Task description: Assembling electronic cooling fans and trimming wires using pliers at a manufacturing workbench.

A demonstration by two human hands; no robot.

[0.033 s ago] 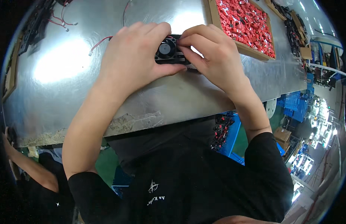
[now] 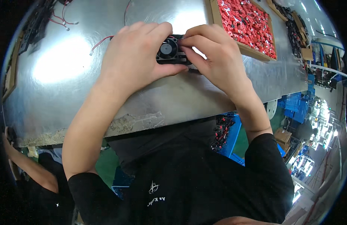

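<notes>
A small black cooling fan (image 2: 167, 49) sits in a dark plastic housing (image 2: 182, 59) on the metal table. My left hand (image 2: 134, 54) is wrapped around the housing's left side, with the thumb along its near edge. At the right end, my right hand (image 2: 214, 52) is closed in a pinch, its thumb and fingertips against the housing. Whatever is between those fingertips is too small and covered to make out. A thin red wire (image 2: 100, 44) with a white plug comes out left of my left hand. Both hands hide much of the housing.
A cardboard tray (image 2: 252, 54) full of small red parts stands to the right. Wires with white plugs (image 2: 64, 24) lie at the far left. Black parts (image 2: 293, 33) line the far right edge. Another person's arm (image 2: 31, 168) shows at lower left.
</notes>
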